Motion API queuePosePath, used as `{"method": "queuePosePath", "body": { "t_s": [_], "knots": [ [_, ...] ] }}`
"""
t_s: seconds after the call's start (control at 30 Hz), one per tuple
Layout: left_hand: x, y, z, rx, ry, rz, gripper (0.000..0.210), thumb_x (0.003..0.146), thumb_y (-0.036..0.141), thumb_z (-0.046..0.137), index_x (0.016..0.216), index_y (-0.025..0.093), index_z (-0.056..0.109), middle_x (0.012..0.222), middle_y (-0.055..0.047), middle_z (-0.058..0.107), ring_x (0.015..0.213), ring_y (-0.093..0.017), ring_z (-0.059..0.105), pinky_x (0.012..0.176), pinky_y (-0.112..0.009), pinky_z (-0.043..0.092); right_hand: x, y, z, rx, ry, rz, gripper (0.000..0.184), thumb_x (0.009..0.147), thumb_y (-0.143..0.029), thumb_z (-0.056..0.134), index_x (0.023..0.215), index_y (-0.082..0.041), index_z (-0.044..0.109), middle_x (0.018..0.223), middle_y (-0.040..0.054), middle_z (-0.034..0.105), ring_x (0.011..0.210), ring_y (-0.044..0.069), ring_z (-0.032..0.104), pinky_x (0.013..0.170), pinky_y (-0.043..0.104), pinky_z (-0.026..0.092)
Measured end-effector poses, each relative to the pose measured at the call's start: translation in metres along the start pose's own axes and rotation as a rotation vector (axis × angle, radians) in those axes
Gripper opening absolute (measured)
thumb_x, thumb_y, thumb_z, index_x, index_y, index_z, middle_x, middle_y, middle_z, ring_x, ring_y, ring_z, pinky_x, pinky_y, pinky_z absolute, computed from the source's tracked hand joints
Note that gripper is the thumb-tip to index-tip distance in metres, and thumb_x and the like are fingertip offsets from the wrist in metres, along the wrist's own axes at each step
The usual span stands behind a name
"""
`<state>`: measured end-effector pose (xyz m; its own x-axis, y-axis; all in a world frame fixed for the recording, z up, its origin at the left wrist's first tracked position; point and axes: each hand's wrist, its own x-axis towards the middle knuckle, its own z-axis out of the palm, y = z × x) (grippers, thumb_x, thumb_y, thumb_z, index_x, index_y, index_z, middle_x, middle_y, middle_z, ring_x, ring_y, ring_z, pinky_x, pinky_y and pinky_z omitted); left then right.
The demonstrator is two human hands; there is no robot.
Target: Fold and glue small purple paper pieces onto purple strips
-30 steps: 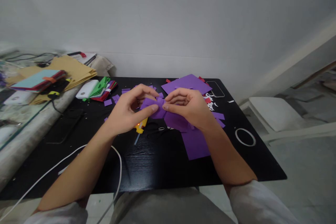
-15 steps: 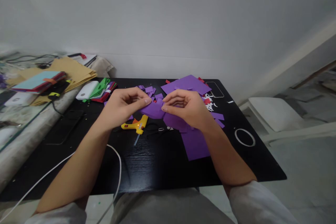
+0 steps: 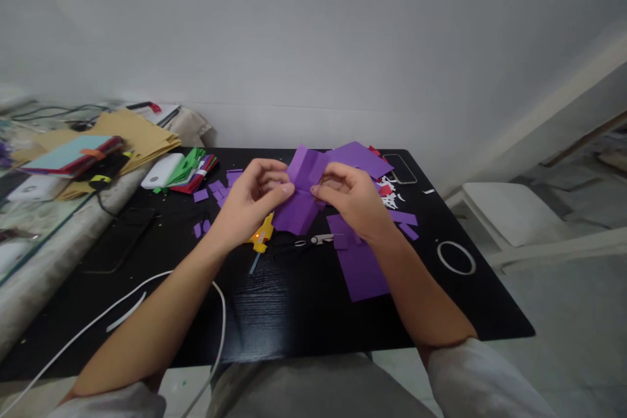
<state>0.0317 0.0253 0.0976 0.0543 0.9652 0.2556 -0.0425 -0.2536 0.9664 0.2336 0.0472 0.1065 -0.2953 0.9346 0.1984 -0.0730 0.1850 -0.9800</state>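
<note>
Currently both hands sit over the middle of the black table (image 3: 304, 313), raised a little above it. Left hand (image 3: 247, 206) and right hand (image 3: 350, 199) each pinch the same purple paper piece (image 3: 298, 199), thumb against fingers, left on its left edge and right on its right edge. The piece is creased, top part tilted up toward the far wall, bottom part hanging toward the table. Fingers narrow, closed on paper.

Just below the piece: yellow glue gun (image 3: 262, 238) lies on the table, partly hidden by the left hand. Scissors (image 3: 308, 243) lie right of it, near the right wrist. Larger purple sheet (image 3: 362, 271) lies flat under the right forearm; another purple sheet (image 3: 360, 158) at the far side behind the hands. Small purple scraps (image 3: 215, 191) scattered left of the hands.

White cable (image 3: 147, 287) curves across the near left of the table. White ring (image 3: 456, 257) on the right side, well apart from the hands. Stack of coloured sheets (image 3: 193, 170) far left.
</note>
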Motion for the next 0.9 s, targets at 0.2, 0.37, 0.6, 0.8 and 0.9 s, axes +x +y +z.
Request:
{"method": "queuePosePath", "body": {
  "t_s": [0.2,0.37,0.6,0.8,0.9],
  "knots": [
    [-0.004,0.004,0.005,0.142,0.047,0.046,0.026,0.078,0.034,0.087,0.092,0.019,0.071,0.09,-0.001,0.074,0.08,-0.014,0.068,0.074,-0.026,0.055,-0.002,0.002,0.009,0.085,0.006,0.051,0.025,0.074,-0.036,0.089,0.088,-0.02,0.075,0.086,0.0026,0.076,0.087,0.021,0.074,0.089,0.041,0.064],
    [-0.003,0.011,-0.007,0.345,0.024,-0.03,0.028,0.076,0.039,0.087,0.092,0.019,0.077,0.082,-0.001,0.074,0.064,-0.012,0.062,0.058,-0.024,0.047,-0.001,0.001,0.001,0.008,-0.149,0.049,0.032,0.074,-0.034,0.091,0.099,-0.021,0.075,0.098,0.0049,0.08,0.092,0.022,0.077,0.091,0.041,0.063],
    [-0.006,0.02,-0.011,0.415,-0.141,0.092,0.022,0.078,0.03,0.085,0.092,0.019,0.072,0.087,-0.001,0.074,0.076,-0.015,0.067,0.069,-0.025,0.052,-0.002,0.002,-0.001,-0.007,-0.137,-0.031,0.024,0.076,-0.027,0.089,0.096,-0.021,0.077,0.093,0.0011,0.078,0.083,0.016,0.075,0.08,0.032,0.065],
    [-0.009,0.027,-0.009,0.463,-0.13,0.168,0.009,0.085,0.025,0.076,0.092,0.02,0.074,0.086,-0.001,0.074,0.077,-0.014,0.068,0.073,-0.025,0.053,-0.006,-0.004,0.004,0.026,-0.126,-0.029,0.018,0.079,-0.029,0.087,0.091,-0.02,0.077,0.083,0.0,0.076,0.073,0.015,0.073,0.073,0.032,0.065],
    [-0.009,0.025,-0.01,0.475,-0.114,0.186,0.012,0.084,0.024,0.077,0.095,0.02,0.074,0.088,-0.001,0.074,0.078,-0.014,0.068,0.075,-0.026,0.054,-0.006,-0.007,0.002,-0.022,-0.131,-0.052,0.016,0.082,-0.028,0.085,0.095,-0.021,0.08,0.087,0.0012,0.077,0.074,0.015,0.073,0.073,0.031,0.064]
  ]
}}
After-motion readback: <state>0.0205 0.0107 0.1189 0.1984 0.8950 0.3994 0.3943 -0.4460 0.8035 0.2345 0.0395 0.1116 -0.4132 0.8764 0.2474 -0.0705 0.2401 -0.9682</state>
